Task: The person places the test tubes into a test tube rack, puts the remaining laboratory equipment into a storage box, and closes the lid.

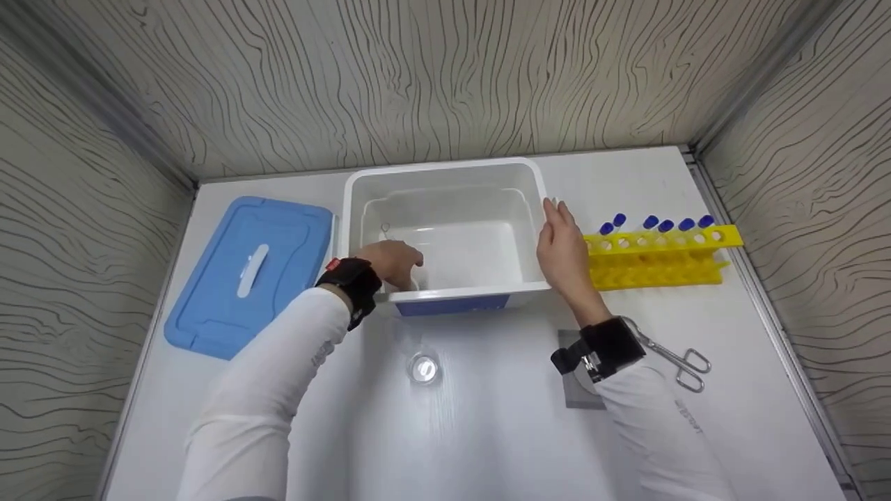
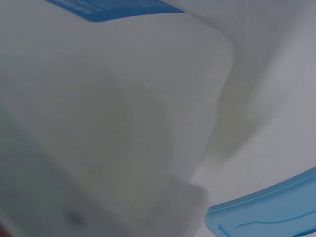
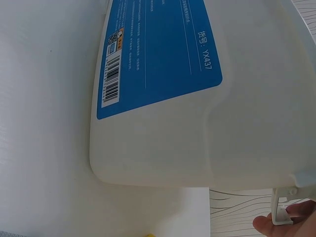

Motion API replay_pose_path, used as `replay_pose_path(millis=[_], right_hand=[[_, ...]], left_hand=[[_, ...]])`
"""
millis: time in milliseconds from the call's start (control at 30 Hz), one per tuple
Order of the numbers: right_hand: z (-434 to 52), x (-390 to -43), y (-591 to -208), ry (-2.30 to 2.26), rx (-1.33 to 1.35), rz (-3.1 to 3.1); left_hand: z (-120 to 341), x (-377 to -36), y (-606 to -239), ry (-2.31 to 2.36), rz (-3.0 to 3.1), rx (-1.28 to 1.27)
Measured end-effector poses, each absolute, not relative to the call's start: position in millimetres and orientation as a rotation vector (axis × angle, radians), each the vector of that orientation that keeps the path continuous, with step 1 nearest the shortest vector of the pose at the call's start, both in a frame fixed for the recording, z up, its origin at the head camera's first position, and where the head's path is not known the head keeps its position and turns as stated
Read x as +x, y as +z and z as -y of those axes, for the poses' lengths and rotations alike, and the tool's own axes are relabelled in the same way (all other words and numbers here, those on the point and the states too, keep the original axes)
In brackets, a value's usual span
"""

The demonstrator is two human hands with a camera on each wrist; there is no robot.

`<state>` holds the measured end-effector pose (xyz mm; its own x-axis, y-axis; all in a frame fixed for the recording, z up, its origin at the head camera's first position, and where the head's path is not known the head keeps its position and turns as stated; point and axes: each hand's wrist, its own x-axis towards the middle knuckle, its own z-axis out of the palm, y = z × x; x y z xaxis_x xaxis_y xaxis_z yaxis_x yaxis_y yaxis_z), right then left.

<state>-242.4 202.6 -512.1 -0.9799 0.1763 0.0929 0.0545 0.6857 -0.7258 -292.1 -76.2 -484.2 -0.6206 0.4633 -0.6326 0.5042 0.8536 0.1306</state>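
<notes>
A white plastic bin (image 1: 452,170) with a blue label (image 3: 163,54) on its front stands at the back of the table. My left hand (image 1: 391,263) reaches over its front rim into the left front corner, fingers pointing down. The fingertips are partly hidden, and I cannot tell what they grip. A thin wire-like loop (image 1: 385,227) shows beyond that hand inside the bin. My right hand (image 1: 562,250) rests against the bin's right side, fingers extended along the rim. In the right wrist view its fingers (image 3: 262,225) are beside a white latch (image 3: 281,216).
A blue lid (image 1: 209,285) with a white handle lies left of the bin. Right of it stands a yellow rack (image 1: 654,278) with several blue-capped tubes. A clear round vessel (image 1: 423,367) stands in front; metal tongs (image 1: 668,355) and a grey pad (image 1: 583,396) lie by my right wrist.
</notes>
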Motion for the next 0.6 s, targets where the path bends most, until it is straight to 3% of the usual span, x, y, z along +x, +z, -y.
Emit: replay_pose_path(millis=[333, 600], right_hand=[[-204.7, -242.5, -512.6, 1.178, -0.176, 2.735], [-204.9, -240.5, -512.1, 1.18, -0.184, 2.752]], left_hand=[[84.6, -293.6, -458.1, 0.242, -2.487, 0.674], [91.9, -275.7, -432.3, 0.543, -2.683, 0.735]])
